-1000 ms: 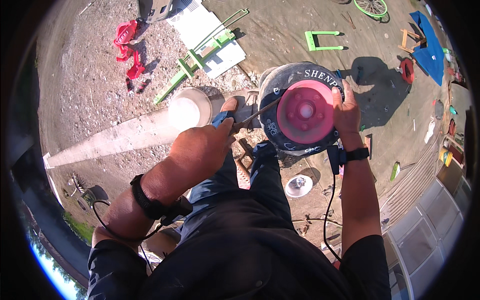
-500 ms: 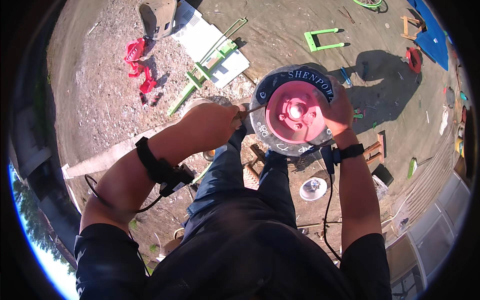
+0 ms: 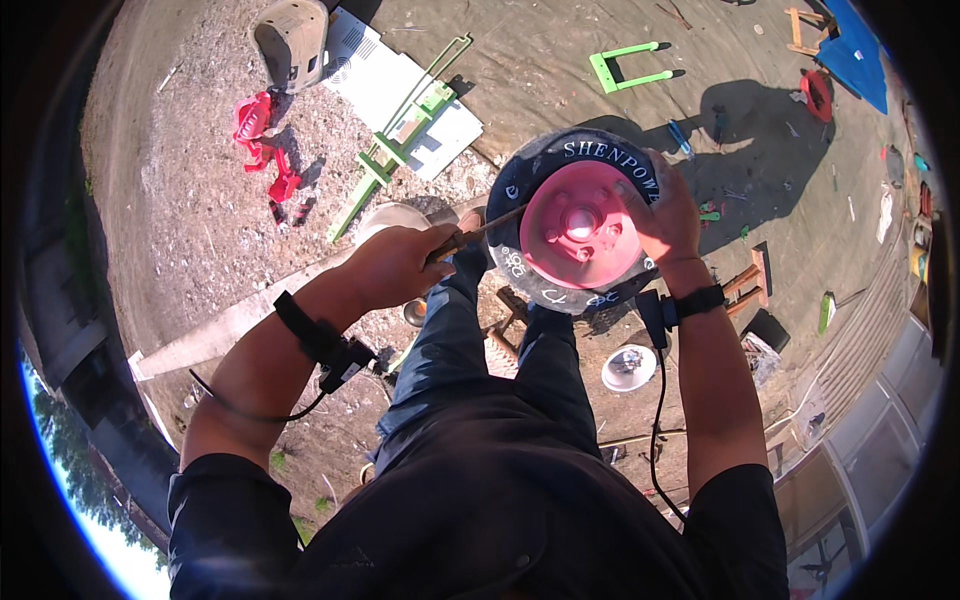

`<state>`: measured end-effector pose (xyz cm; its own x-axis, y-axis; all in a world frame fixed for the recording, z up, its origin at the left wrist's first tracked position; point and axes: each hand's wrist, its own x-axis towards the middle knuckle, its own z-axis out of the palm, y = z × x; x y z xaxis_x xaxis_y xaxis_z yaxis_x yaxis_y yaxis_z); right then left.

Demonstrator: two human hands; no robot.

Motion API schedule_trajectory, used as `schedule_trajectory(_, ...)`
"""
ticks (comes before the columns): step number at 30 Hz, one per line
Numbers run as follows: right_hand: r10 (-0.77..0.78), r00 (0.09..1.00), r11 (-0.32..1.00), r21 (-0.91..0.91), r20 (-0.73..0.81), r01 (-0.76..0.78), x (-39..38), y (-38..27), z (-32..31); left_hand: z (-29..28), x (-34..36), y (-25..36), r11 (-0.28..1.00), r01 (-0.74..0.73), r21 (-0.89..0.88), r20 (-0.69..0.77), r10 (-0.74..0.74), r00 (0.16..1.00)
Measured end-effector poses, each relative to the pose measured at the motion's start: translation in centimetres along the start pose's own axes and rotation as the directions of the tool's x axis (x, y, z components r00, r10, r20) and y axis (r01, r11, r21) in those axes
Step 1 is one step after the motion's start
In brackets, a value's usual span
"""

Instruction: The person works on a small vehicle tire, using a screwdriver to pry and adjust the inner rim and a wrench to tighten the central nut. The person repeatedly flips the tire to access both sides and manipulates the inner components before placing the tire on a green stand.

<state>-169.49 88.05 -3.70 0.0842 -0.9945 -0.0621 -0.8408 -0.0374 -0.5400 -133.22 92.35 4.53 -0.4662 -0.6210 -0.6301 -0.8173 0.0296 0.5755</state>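
In front of my legs stands a small wheel with a black tyre (image 3: 508, 223) and a pink rim (image 3: 556, 257), its face turned up toward me. My right hand (image 3: 668, 215) is closed on the tyre's right side, with fingers reaching over onto the rim. My left hand (image 3: 403, 266) is closed round a thin rod-like tool (image 3: 490, 226) with a brownish handle. The tool's tip meets the left edge of the rim, where it joins the tyre. What the tool is exactly I cannot make out.
A white bowl (image 3: 629, 369) with small dark pieces sits right of my legs. Beyond the wheel lie a green metal frame (image 3: 403, 137) on a white panel (image 3: 440, 150), red plastic parts (image 3: 262, 135), a grey seat-like shell (image 3: 288, 45) and a green U-shaped bracket (image 3: 630, 70).
My left hand has drawn back from the wheel, down and to the left, showing more of the tool. The right hand keeps its hold on the wheel. The whole view has shifted slightly.
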Motion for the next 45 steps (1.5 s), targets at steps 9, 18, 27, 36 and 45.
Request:
schedule_trajectory(9, 0.003, 1.000, 1.000, -0.012, 0.006, -0.003, -0.1, 0.1, 0.0, 1.1, 0.5, -1.9, 0.998, -0.067, -0.008, -0.044, 0.067, 0.997)
schedule_trajectory(18, 0.014, 0.999, 0.999, 0.037, 0.038, -0.016, -0.2, 0.3, -0.2, 1.3, 0.4, -1.6, 0.995, -0.095, -0.004, -0.093, 0.094, 0.991)
schedule_trajectory(27, 0.025, 0.999, 1.000, 0.012, 0.024, -0.025, -0.3, -0.4, 0.0, -6.3, 1.6, 6.3, 0.834, -0.049, 0.549, 0.138, -0.033, 0.990)
schedule_trajectory(36, 0.024, 0.998, 0.996, 0.084, 0.055, -0.029, -0.4, -0.1, -0.8, -8.4, 4.0, 7.7, 0.699, 0.002, 0.715, 0.089, -0.095, 0.991)
schedule_trajectory(45, 0.042, 0.999, 0.993, 0.107, 0.005, -0.042, 0.1, 0.3, -0.5, -7.8, 6.0, 2.9, 0.771, -0.063, 0.634, 0.092, 0.006, 0.996)
